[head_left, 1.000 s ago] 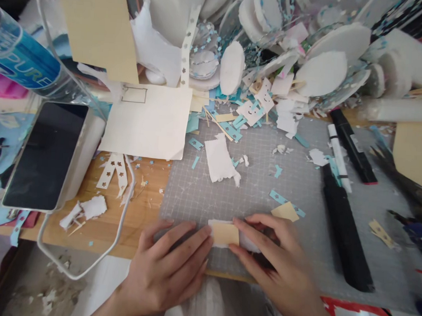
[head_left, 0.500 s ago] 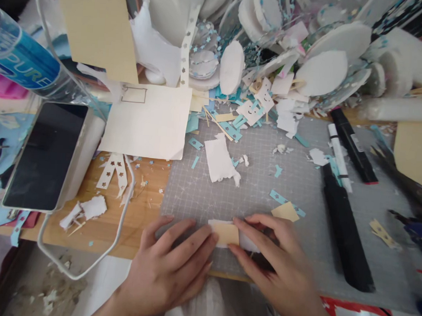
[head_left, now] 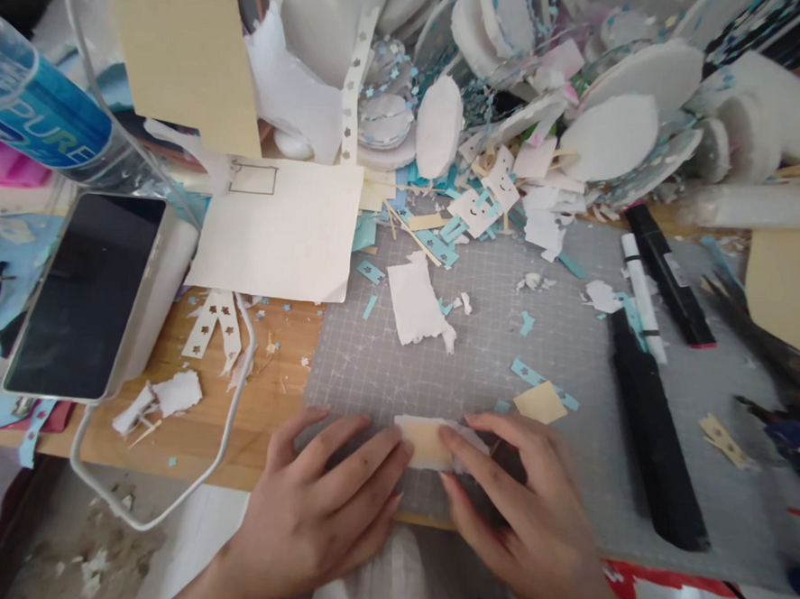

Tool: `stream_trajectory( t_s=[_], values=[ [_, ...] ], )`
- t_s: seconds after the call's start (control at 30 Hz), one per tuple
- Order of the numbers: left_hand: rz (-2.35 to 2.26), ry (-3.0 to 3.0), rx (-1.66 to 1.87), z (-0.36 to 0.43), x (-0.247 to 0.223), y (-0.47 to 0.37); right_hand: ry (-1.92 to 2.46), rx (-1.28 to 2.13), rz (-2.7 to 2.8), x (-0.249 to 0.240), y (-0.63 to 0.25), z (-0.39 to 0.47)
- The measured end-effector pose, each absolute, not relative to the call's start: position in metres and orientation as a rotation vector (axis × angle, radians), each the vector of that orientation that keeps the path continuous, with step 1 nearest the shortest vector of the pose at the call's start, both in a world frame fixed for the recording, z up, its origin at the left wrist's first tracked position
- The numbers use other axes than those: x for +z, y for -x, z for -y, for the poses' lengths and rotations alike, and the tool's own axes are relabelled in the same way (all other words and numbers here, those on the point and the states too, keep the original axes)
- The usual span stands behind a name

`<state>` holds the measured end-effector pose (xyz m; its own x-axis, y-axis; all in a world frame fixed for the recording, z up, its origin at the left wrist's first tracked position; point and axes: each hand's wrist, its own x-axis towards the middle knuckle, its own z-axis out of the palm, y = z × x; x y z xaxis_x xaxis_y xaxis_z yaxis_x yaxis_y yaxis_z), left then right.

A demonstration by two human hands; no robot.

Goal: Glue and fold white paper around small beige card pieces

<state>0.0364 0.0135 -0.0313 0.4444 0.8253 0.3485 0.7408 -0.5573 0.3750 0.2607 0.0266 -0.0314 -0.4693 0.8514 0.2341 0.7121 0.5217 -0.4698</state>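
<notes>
Since a moment ago, the right hand [head_left: 516, 501] has slid left, its fingers now covering more of the small tan and white paper piece [head_left: 424, 442]. That piece lies flat on the grey cutting mat [head_left: 478, 358], near its front edge. Both hands press it down with flat, extended fingers rather than pinching it; the left hand [head_left: 323, 503] touches its left end. Just beyond lie a tan paper scrap [head_left: 540, 402] and a torn white scrap [head_left: 419, 305]. Black markers [head_left: 655, 442] lie to the right, a phone [head_left: 85, 294] well to the left
</notes>
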Motion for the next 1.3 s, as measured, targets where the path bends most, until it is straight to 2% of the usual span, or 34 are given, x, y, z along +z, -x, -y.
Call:
stream_trajectory(
  t_s=[0.63, 0.83, 1.3],
  values=[
    [-1.370, -2.532, 0.794, -0.015, -0.032, -0.036, 1.328, 0.252, 2.291, -0.035, -0.255, -0.023],
    [-1.362, -2.516, 0.793, -0.014, -0.033, -0.036, 1.311, 0.336, 2.239, -0.033, -0.257, -0.023],
    [-1.365, -2.518, 0.912, -0.013, -0.029, -0.036, 1.532, 0.137, 2.051, -0.047, -0.277, -0.025]
  ],
)
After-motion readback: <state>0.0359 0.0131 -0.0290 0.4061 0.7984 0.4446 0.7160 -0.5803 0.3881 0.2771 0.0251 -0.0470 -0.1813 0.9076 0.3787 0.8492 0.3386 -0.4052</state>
